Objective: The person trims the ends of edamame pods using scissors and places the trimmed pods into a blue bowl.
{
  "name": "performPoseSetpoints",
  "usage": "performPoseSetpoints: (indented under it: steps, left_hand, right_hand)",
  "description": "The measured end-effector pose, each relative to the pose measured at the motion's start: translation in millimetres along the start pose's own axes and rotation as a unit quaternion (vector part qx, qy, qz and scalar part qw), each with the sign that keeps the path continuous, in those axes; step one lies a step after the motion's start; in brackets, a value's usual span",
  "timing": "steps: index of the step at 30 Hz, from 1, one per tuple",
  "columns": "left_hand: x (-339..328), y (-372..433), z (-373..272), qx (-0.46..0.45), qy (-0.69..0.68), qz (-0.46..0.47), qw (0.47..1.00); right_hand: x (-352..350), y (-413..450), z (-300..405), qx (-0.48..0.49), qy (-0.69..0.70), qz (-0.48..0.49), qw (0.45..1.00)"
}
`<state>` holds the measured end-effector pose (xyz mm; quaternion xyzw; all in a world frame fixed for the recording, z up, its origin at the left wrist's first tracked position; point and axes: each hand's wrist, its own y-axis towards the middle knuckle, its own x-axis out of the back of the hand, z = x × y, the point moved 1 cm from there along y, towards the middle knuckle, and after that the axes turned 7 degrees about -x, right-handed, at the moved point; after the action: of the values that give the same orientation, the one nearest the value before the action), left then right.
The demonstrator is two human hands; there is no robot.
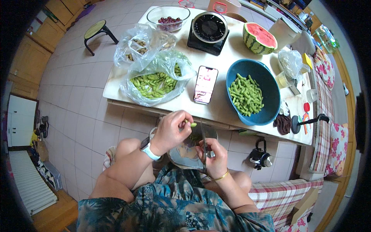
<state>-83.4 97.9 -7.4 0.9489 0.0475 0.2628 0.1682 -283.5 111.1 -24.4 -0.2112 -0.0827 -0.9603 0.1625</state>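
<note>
My left hand, with a watch on its wrist, pinches a green edamame pod between thumb and fingers. Part of the pod is covered by the fingers. In my right hand is a pair of scissors, blades pointing away from me towards the table edge. The blades are seen nearly edge-on, so their gap is unclear. Below both hands, between my knees, stands a bin with a plastic liner. Ahead on the table, a plastic bag holds loose edamame pods. A blue basin contains more pods.
Between bag and basin lies a lit phone. Farther back on the table are a glass bowl of grapes, an electric cooker and a cut watermelon. A black stand sits at the right; a kettle-like vessel is on the floor.
</note>
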Motion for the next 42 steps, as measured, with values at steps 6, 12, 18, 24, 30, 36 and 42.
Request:
performPoseSetpoints:
  steps: [6,12,18,24,30,36,42]
  left_hand:
    - [-12,-43,-8,0.042,0.001,-0.025,0.999]
    - [-18,-102,-16,0.083,-0.077,-0.056,0.992]
    - [-45,-88,14,0.08,-0.246,-0.129,0.957]
    - [-45,-71,0,0.04,-0.136,-0.198,0.97]
    - [-22,-43,-47,0.014,-0.086,-0.175,0.981]
    - [-15,-16,-28,0.001,-0.103,-0.154,0.983]
    - [-34,-8,5,0.04,-0.164,-0.14,0.976]
  right_hand:
    - [-4,-16,29,0.01,0.011,0.008,1.0]
    - [-14,-74,34,-0.004,0.026,-0.011,1.0]
    - [-21,-57,63,0.077,-0.034,-0.092,0.992]
    - [2,-61,82,0.124,-0.051,-0.136,0.982]
    - [8,-47,56,0.1,-0.056,-0.201,0.973]
    - [-14,4,59,0.156,-0.071,-0.229,0.958]
    - [-29,35,8,0.166,-0.113,-0.196,0.96]
